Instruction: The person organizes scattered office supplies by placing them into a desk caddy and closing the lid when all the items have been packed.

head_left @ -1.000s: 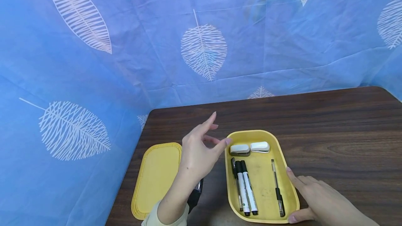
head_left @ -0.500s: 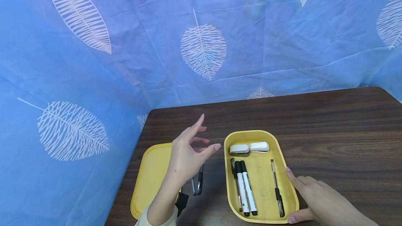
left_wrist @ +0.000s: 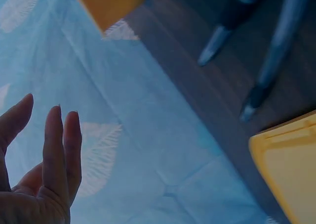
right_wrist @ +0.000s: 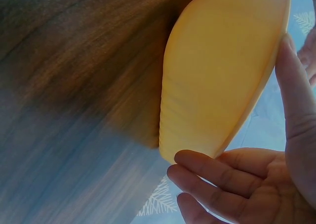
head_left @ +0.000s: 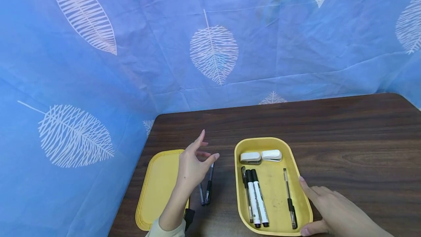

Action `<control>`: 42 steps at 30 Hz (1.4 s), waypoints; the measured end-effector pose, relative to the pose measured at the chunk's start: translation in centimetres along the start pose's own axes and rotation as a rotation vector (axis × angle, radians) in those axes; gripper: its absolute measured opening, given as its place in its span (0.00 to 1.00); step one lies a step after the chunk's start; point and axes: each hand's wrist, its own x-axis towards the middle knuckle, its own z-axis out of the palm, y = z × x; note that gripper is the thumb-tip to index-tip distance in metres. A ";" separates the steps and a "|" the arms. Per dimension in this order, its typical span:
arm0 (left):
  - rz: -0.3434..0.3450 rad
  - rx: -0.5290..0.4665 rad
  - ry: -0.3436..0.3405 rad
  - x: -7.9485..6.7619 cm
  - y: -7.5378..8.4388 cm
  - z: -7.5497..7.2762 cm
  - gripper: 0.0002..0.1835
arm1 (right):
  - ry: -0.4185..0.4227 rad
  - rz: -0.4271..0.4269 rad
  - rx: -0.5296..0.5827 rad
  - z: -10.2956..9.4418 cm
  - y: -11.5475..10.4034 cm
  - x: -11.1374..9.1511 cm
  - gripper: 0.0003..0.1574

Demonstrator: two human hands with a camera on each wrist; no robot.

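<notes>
My left hand (head_left: 190, 169) hangs over the table between the yellow lid and the yellow tray (head_left: 274, 193), fingers spread and holding nothing. Just beside and partly behind it lie two pens: a clear pen with black grip (head_left: 209, 189) and another slim pen (head_left: 201, 194), partly hidden by the hand. My right hand (head_left: 332, 207) rests against the tray's near right side, thumb and forefinger touching the rim. In the right wrist view, its fingers lie loosely at the tray's outer wall (right_wrist: 217, 75). Inside the tray are two white staplers (head_left: 251, 157), two white markers (head_left: 254, 202) and two pens (head_left: 289, 200).
A flat yellow lid (head_left: 161, 185) lies at the table's left edge, partly behind the left forearm. The dark wooden table (head_left: 361, 149) stretches right of the tray. Blue cloth with white leaf prints (head_left: 164, 46) hangs behind and to the left.
My left hand has moved left and slightly nearer, away from the tray's rim. The two pens on the table have come into sight beside it. My right hand stays at the tray.
</notes>
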 end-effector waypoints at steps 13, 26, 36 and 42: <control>-0.091 0.072 -0.006 -1.0 -3.6 1.9 0.43 | -0.021 0.024 0.009 -0.2 -0.1 0.2 0.79; -0.152 0.080 -0.020 -2.0 -5.1 3.3 0.43 | -0.015 0.023 -0.001 -0.1 -0.1 0.1 0.79; -0.181 0.079 -0.042 -2.2 -5.6 3.6 0.42 | 0.008 0.001 -0.028 0.1 -0.1 0.0 0.79; -0.205 0.067 -0.041 -2.3 -5.7 3.6 0.41 | 0.006 0.013 -0.027 0.2 -0.1 0.0 0.80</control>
